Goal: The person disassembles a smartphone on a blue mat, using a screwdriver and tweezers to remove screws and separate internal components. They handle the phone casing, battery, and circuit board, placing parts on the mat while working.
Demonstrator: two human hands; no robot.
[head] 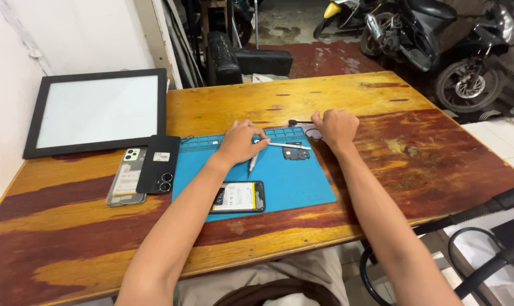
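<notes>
Your left hand (241,141) curls closed over a slim white tool (288,145) on the blue repair mat (302,187); your right hand (336,127) is fisted just beyond its far edge. Nearer you, below your left wrist, lies an opened phone (238,197).

Both forearms are bare, with no sleeves, watch or rings showing on the left hand (241,141) or right hand (336,127). Beige trousers (257,283) show at the bottom centre.
</notes>
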